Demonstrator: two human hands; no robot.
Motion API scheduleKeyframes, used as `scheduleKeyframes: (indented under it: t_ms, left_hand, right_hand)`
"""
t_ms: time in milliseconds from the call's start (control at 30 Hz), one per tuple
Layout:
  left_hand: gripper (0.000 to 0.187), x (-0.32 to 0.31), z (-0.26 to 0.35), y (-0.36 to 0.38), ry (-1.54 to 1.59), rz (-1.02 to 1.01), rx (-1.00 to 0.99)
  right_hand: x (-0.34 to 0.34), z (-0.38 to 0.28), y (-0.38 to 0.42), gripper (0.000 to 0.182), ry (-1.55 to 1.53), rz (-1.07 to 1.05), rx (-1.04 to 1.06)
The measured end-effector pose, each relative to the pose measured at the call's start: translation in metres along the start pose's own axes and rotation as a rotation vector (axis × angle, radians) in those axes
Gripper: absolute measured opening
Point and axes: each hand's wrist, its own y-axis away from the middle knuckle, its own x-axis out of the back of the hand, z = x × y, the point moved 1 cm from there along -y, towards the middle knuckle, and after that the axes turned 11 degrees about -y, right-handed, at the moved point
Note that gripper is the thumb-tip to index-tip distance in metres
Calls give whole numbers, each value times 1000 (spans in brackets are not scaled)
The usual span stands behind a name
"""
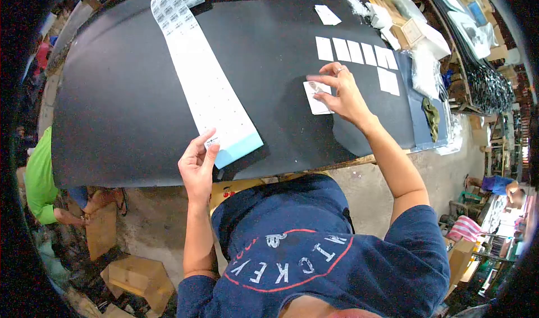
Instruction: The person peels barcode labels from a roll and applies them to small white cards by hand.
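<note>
So I'm working at a black table (120,93), and my best read is that the step in hand is putting a label on a card. The white card (319,106) is under my right hand (345,96), in from the near edge, with a small greyish patch (313,86) showing between thumb and forefinger. Those 2 tips are apart and a bit blurred, so I can't tell if I'm gripping the patch or just smoothing it down. I'd say the next move calls for a light touch, with the card kept from sliding.

My left hand (197,163) is at the near end of the label strip (210,87), fingertips around a small printed label (212,141) (no idea from here if they're pinching or only resting).

The strip is long and flat, running from the far edge right down to the near edge, and it curls at the far end. Printed labels (177,17) cover that end; the rest is mostly bare white with tiny marks, then a pale blue end (241,148). More cards (324,49) lie in a row toward the right edge.
</note>
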Motion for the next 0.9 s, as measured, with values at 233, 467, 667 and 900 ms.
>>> scheduleKeyframes:
  t_ms: [233,467,667,900]
  left_hand:
    - [28,1,-9,0,-1,28,-34]
    - [27,-3,-7,-1,30,30,-39]
    - [27,-1,-7,-1,11,-8,-9]
    - [26,-2,-8,0,47,-21,-44]
  right_hand:
    - [-20,-18,25,60,10,150,-4]
    - [-51,-35,51,74,387,-70,-191]
    - [-49,-43,50,69,411,-90,-256]
    - [-53,-40,52,68,388,-38,-239]
